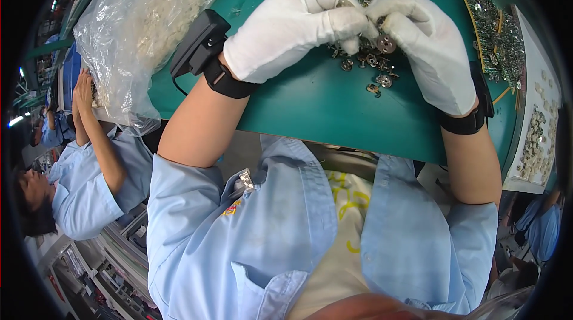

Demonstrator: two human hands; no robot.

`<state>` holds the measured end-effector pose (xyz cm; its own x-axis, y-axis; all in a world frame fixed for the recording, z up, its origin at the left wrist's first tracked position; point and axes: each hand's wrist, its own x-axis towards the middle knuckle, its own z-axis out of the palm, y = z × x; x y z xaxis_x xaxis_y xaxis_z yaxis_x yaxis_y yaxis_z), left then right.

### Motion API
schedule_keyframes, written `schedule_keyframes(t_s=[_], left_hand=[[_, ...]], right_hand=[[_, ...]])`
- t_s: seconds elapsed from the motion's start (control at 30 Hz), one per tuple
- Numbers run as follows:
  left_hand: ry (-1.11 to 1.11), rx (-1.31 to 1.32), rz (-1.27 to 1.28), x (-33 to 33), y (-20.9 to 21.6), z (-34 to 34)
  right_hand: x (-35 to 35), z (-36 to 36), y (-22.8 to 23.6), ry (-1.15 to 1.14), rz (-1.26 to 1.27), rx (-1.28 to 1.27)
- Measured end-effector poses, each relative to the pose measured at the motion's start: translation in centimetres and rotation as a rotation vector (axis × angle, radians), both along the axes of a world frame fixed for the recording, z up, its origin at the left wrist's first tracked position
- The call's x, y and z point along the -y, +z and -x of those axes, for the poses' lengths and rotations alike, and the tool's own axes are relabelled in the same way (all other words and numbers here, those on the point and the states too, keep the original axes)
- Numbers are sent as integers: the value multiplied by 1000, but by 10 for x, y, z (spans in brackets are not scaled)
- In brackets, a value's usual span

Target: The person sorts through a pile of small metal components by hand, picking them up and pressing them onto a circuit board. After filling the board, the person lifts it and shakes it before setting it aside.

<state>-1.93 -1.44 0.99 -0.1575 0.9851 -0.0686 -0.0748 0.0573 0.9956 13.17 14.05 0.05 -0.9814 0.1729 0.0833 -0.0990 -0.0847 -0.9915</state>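
Both my hands wear white gloves and meet over a heap of small round metal parts on a green table mat. My left hand is closed, its thumb and fingers pinched together, with the edge of a metal disc showing in the curl of its fingers. Closed as well, my right hand has its fingertips against the left ones. A larger disc with holes shows at the right fingertips. What sits right between the two hands is mostly hidden by the gloves.
A big clear plastic bag of pale parts lies on the left. At the right are a tray of many metal parts and a white board with more pieces. A co-worker in a blue shirt works at the left.
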Motion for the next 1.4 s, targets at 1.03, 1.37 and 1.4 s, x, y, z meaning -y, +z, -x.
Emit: schedule_keyframes(t_s=[1.03,1.37,1.4], left_hand=[[99,-787,-220,-15,-4,-13],[649,-967,-93,-17,-22,12],[601,-1080,-81,-18,-23,10]], right_hand=[[-7,-17,-23,-420,-286,189],[-7,-16,-22,-457,-291,191],[-8,-16,-23,-453,-280,178]])
